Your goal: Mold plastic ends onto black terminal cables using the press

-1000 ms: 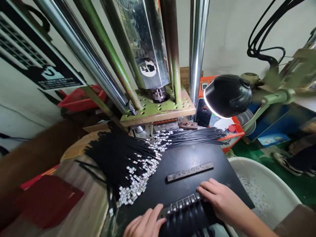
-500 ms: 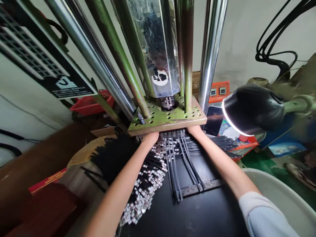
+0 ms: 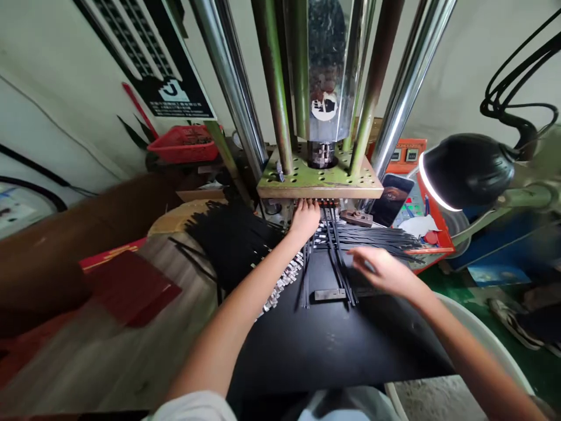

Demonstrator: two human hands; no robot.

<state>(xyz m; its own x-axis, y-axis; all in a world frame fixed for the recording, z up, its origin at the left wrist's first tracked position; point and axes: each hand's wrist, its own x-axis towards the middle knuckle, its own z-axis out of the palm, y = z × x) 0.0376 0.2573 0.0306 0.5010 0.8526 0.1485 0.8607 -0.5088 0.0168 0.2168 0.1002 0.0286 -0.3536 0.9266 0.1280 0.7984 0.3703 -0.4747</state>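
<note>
My left hand [image 3: 307, 219] reaches under the front edge of the press's green plate [image 3: 324, 190]. Its fingers are bent close together over the near ends of thin black cables [image 3: 307, 263]; the fingertips are partly hidden. More black cables [image 3: 336, 251] run from below the plate towards me, beside that hand, across a small metal bar [image 3: 329, 294]. To their right, my right hand [image 3: 383, 270] hovers above the black work surface [image 3: 342, 345], loosely curled and slightly blurred, with a gap between thumb and fingers and nothing seen in it.
A heap of black cables [image 3: 232, 234] with silvery ends lies left; another bundle [image 3: 377, 240] lies right. A metal block [image 3: 356, 218] sits under the plate. Around stand a lamp [image 3: 468, 169], a phone [image 3: 391, 199], a red basket [image 3: 184, 146] and a white tub [image 3: 495, 356].
My right hand has come out from under the plate, back towards me. My left hand has shifted from the plate's left side onto the cables. The view has tilted and swung left.
</note>
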